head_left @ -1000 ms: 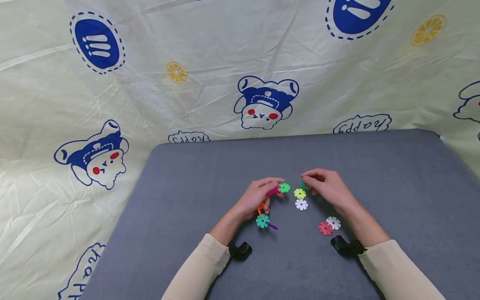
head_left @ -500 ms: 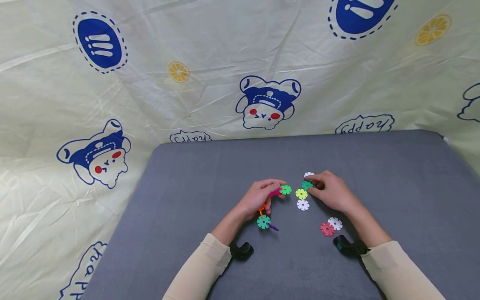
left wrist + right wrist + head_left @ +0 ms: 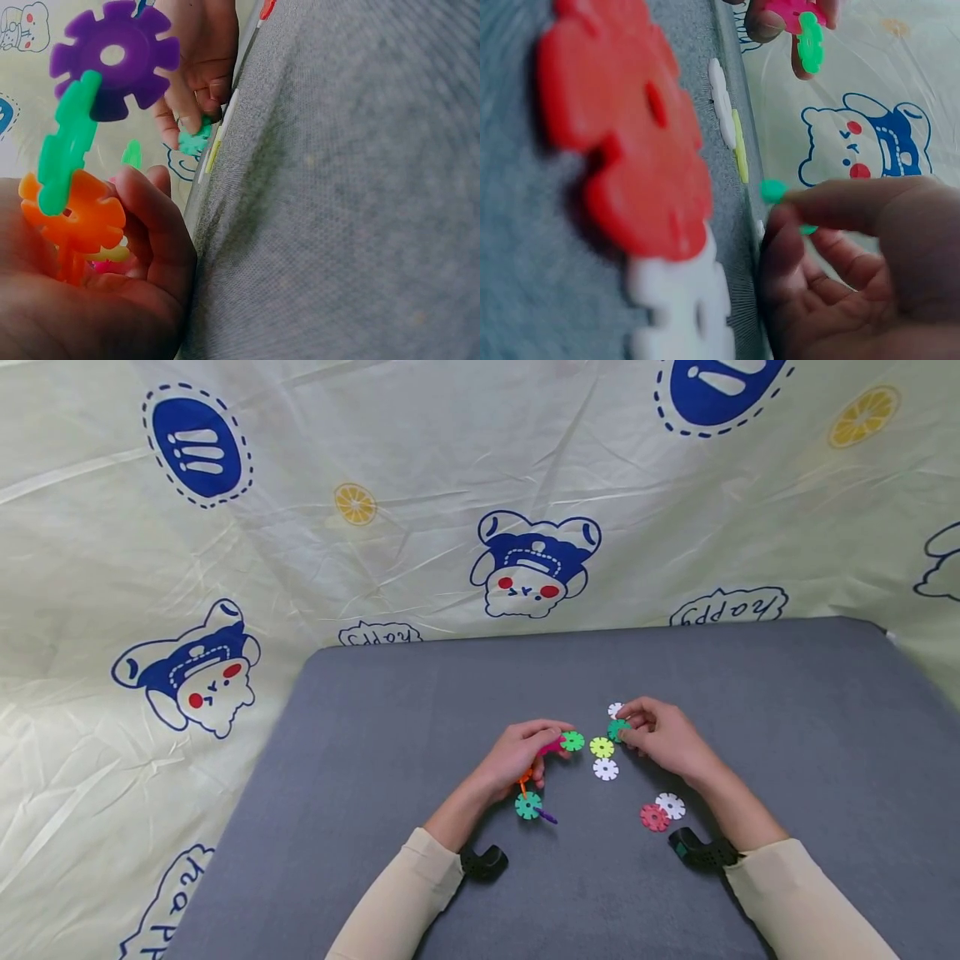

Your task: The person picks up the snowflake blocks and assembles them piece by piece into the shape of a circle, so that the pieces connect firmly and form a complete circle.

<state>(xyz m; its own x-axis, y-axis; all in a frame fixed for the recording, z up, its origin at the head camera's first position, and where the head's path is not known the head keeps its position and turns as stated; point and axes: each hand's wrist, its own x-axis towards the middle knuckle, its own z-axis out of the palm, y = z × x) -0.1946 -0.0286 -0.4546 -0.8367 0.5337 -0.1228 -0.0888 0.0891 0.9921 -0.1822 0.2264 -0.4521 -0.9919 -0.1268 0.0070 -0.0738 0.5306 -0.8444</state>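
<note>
My left hand (image 3: 517, 758) grips a chain of slotted plastic snowflake discs. At its far end a bright green disc (image 3: 572, 741) joins a pink disc (image 3: 553, 746). Toward me the chain runs through an orange disc (image 3: 82, 214) and a teal disc (image 3: 528, 805) to a purple disc (image 3: 116, 60); the fingers hide its middle. My right hand (image 3: 660, 735) pinches a separate green snowflake disc (image 3: 617, 730) between thumb and fingertips. Close by lie a yellow disc (image 3: 602, 747) and a white disc (image 3: 606, 769), edge to edge, with another white disc (image 3: 615, 710) just beyond the fingertips.
A red disc (image 3: 654, 817) and a white disc (image 3: 671, 806) lie together near the right wrist. The grey table (image 3: 420, 693) ends at the back against a printed curtain (image 3: 420, 560). Each wrist carries a black camera mount (image 3: 483, 863).
My right hand has shifted, uncovering the far white disc, and now holds the green disc in a pinch, slightly right of the yellow one. The left hand with its chain has hardly moved.
</note>
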